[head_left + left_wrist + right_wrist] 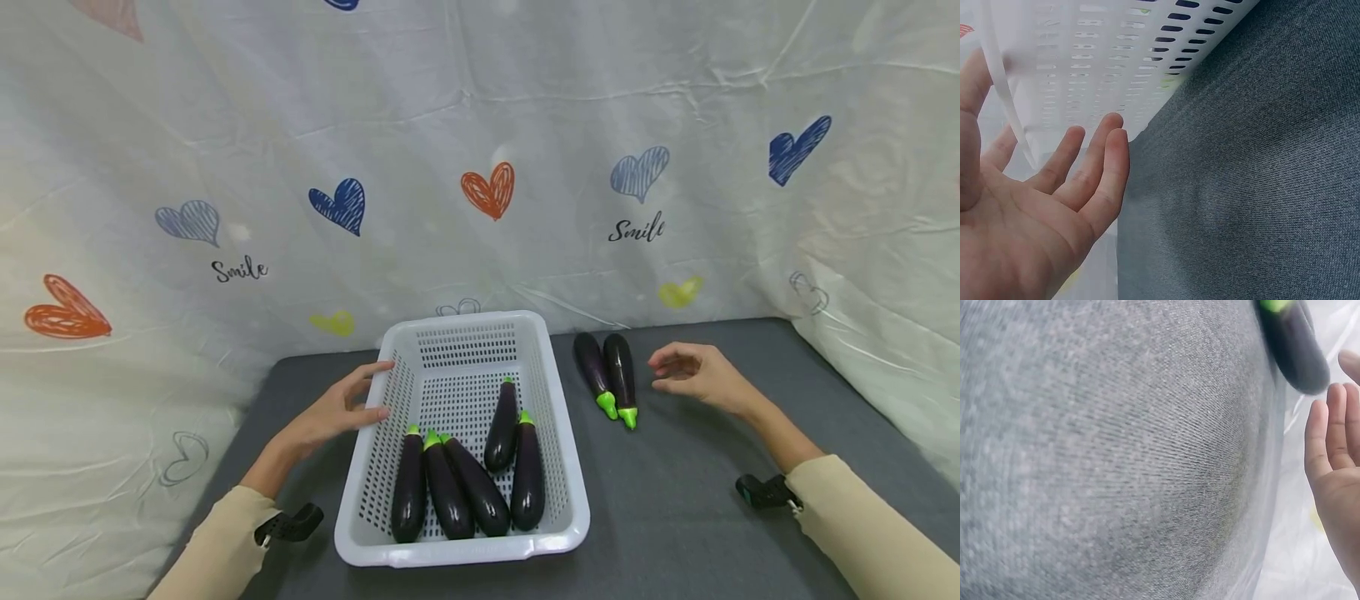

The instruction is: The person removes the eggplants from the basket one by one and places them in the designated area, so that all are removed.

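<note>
A white perforated plastic basket [352,500] holds several dark purple eggplants [528,479] with bright green stem ends. My left hand [333,412] is at the basket's left rim, thumb and forefinger tips touching it. In the left wrist view, the other fingers [1105,181] extend loosely beside the outer wall [1097,62]. Two more eggplants [619,371] lie side by side on the table, right of the basket. Just to their right is my right hand [705,379], fingers loosely bent, holding nothing. One eggplant [1300,356] appears beyond its fingertips in the right wrist view.
A dark grey cloth [675,517] covers the table. Behind and along the sides hangs a pale sheet [420,108] printed with hearts and "Smile"; it meets the table's back edge. Dark devices are strapped at the left wrist [288,525] and the right wrist [767,492].
</note>
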The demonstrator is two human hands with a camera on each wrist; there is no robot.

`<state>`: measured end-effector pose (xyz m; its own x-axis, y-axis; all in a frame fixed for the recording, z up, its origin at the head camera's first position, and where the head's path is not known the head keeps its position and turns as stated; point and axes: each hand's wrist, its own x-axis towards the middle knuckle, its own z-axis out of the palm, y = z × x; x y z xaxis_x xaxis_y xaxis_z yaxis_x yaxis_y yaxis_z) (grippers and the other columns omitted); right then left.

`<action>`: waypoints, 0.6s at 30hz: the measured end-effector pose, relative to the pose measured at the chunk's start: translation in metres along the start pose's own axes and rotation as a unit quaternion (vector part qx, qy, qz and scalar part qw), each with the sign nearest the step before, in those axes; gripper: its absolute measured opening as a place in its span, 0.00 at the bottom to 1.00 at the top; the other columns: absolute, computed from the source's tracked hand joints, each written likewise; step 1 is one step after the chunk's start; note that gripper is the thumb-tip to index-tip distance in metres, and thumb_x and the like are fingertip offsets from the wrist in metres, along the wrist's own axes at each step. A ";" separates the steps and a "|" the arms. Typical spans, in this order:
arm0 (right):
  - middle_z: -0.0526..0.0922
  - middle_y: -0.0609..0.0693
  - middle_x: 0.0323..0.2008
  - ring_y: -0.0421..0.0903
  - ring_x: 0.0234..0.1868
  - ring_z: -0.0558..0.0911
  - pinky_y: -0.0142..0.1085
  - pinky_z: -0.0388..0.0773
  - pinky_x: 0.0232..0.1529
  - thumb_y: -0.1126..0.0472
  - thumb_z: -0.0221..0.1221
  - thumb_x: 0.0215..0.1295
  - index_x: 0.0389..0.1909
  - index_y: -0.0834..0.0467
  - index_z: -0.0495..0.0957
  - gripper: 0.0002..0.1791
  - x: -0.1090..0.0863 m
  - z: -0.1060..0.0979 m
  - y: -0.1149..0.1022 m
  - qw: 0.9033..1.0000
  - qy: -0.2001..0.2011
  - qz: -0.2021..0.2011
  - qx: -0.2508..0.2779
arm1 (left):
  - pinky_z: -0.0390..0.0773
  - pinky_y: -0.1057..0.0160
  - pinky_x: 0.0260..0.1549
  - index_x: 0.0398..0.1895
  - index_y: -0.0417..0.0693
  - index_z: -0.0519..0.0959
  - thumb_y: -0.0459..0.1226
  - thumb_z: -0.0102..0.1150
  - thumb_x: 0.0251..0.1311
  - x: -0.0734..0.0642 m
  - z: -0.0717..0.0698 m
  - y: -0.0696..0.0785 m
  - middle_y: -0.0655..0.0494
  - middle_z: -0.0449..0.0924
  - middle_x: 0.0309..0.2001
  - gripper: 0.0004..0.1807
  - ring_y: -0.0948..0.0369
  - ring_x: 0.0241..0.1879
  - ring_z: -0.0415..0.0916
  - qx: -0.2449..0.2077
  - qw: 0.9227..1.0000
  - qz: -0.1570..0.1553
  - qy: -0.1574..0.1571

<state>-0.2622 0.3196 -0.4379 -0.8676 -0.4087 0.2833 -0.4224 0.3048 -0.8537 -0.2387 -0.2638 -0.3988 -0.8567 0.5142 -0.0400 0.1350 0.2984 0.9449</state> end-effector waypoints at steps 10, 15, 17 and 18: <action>0.77 0.61 0.45 0.52 0.44 0.79 0.37 0.77 0.39 0.64 0.67 0.55 0.46 0.62 0.77 0.17 0.014 -0.002 -0.010 1.000 0.009 0.018 -0.008 | 0.77 0.47 0.36 0.72 0.61 0.52 0.34 0.59 0.62 0.000 -0.001 -0.004 0.40 0.60 0.60 0.39 0.43 0.50 0.71 0.004 1.000 0.004 -0.002; 0.77 0.58 0.46 0.52 0.46 0.79 0.38 0.77 0.40 0.62 0.66 0.56 0.47 0.61 0.77 0.18 0.028 -0.001 -0.022 1.000 0.005 0.022 -0.009 | 0.77 0.47 0.36 0.72 0.62 0.52 0.33 0.58 0.62 0.000 0.000 -0.003 0.41 0.59 0.61 0.38 0.43 0.50 0.71 -0.002 1.000 0.002 -0.001; 0.77 0.57 0.47 0.51 0.47 0.79 0.38 0.77 0.40 0.61 0.66 0.57 0.47 0.60 0.77 0.18 0.034 0.000 -0.028 1.000 0.000 0.026 -0.006 | 0.77 0.47 0.36 0.72 0.62 0.51 0.33 0.58 0.62 0.001 0.001 -0.002 0.41 0.58 0.62 0.39 0.43 0.50 0.71 -0.005 1.000 0.002 -0.001; 0.77 0.56 0.47 0.51 0.47 0.78 0.38 0.77 0.40 0.61 0.66 0.56 0.47 0.60 0.77 0.18 0.037 0.001 -0.031 1.000 -0.002 0.029 0.000 | 0.77 0.47 0.36 0.72 0.62 0.51 0.33 0.58 0.62 0.001 0.001 -0.002 0.42 0.57 0.63 0.39 0.43 0.51 0.70 -0.006 1.000 0.002 0.000</action>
<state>-0.2809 0.2939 -0.4015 -0.8898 -0.3929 0.2319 -0.3712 0.3278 -0.8688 -0.2390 -0.2632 -0.4010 -0.8558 0.5160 -0.0369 0.1319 0.2867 0.9489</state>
